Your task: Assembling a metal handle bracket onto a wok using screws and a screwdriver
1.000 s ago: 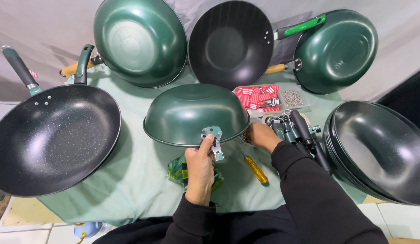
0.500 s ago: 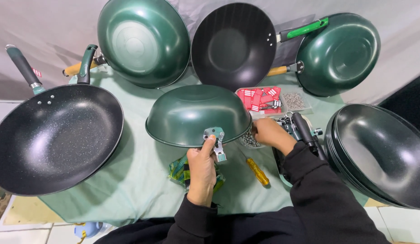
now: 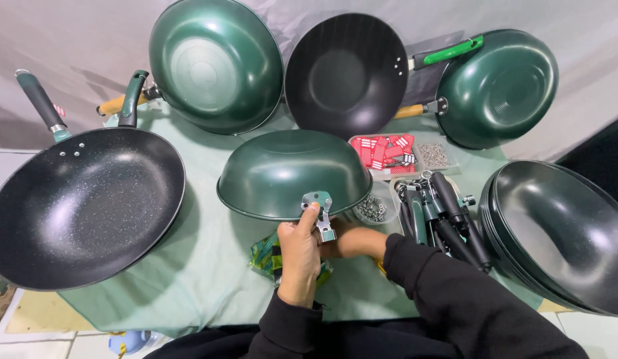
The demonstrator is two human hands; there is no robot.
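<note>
A: What is gripped nearest the camera?

B: A small metal bracket (image 3: 320,214) is pinched by the left hand (image 3: 299,256), thumb on top, at the rim of a smooth green wok (image 3: 292,171).

A: How is the wok placed?

B: It is held dome-up above the pale green cloth (image 3: 209,259), bracket pointing at the wearer.

A: The right hand (image 3: 352,240)?

B: Its fingers are hidden under the wok; their grip cannot be told.

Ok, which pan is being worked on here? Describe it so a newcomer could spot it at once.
On the pale green cloth, go to the middle, just in front of the person. The pan lies upside down there, dark green, with the left hand on a small metal bracket at its near rim. Unlike the other single pans around it, it has no handle.
</note>
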